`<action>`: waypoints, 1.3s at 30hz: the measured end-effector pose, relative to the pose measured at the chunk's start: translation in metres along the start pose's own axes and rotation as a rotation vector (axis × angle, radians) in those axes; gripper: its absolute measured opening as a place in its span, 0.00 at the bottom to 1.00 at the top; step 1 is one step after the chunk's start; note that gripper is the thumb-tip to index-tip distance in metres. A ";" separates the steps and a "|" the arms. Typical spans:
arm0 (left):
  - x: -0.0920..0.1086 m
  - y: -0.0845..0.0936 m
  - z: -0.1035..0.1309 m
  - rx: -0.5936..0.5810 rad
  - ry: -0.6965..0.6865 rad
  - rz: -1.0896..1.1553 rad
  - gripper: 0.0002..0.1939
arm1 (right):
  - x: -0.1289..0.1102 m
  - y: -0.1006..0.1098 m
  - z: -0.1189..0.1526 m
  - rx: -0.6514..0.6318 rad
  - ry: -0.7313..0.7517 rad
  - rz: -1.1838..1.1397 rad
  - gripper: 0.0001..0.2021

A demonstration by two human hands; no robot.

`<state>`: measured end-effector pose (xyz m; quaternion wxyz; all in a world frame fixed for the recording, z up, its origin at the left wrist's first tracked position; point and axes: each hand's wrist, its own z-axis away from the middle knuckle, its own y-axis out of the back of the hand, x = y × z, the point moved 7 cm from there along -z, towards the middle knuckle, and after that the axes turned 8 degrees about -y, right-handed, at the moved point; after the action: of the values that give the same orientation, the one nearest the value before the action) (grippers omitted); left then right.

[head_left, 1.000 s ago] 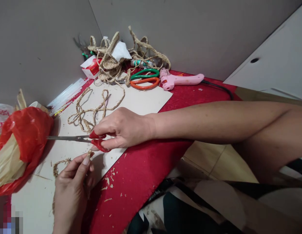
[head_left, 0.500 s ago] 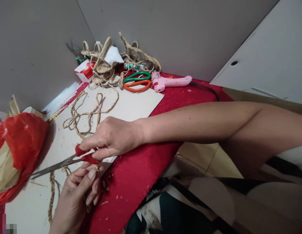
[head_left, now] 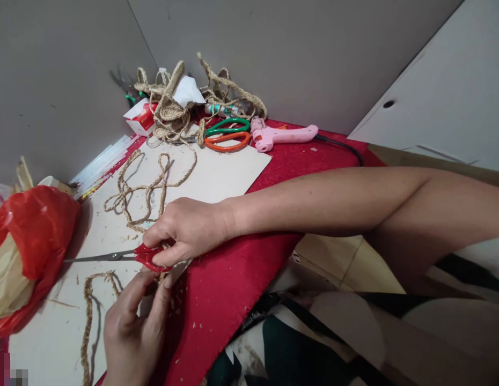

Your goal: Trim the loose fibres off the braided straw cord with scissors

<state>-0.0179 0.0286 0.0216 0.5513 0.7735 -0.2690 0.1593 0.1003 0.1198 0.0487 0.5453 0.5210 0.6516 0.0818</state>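
Note:
Red-handled scissors (head_left: 116, 257) lie in my right hand (head_left: 189, 228), its fingers wrapped round the handles and the closed blades pointing left over the white board (head_left: 217, 171). Just below the handles, my left hand (head_left: 137, 324) pinches a braided straw cord (head_left: 162, 276) between thumb and fingers. Part of that cord is hidden behind both hands. A length of braid (head_left: 87, 321) runs down the board to the left of my left hand. More thin braid (head_left: 147, 187) lies in loose loops beyond my right hand.
A red plastic bag (head_left: 44, 225) holding pale strips stands at the left. Toward the back are a heap of braided cord (head_left: 169, 110), green-and-orange-handled scissors (head_left: 227, 142) and a pink glue gun (head_left: 285, 135) with a black cable. Straw scraps dot the red cloth (head_left: 201, 327).
The scissors' blades have closed and swung to nearly level, with the handles shifted slightly right. My left hand has moved up and right, keeping its pinch close under the handles.

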 end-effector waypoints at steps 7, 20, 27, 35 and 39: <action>-0.003 -0.009 0.007 -0.092 0.412 0.481 0.10 | 0.001 0.008 0.000 0.086 -0.018 -0.215 0.13; -0.023 -0.001 -0.005 0.139 0.611 1.025 0.12 | -0.001 0.021 0.006 0.096 -0.002 -0.039 0.15; -0.027 0.002 -0.006 0.172 0.588 1.109 0.13 | 0.007 0.000 0.008 -0.026 -0.016 0.542 0.19; -0.025 0.003 -0.002 0.193 0.580 0.983 0.06 | 0.003 -0.004 0.005 -0.044 0.008 0.715 0.22; -0.026 0.007 0.001 0.255 0.600 0.862 0.12 | 0.004 -0.007 0.003 -0.078 -0.032 0.708 0.21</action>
<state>-0.0428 0.0318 0.0127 0.3902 0.5744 -0.3715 0.6163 0.0989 0.1186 0.0406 0.5127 0.6944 0.4186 0.2823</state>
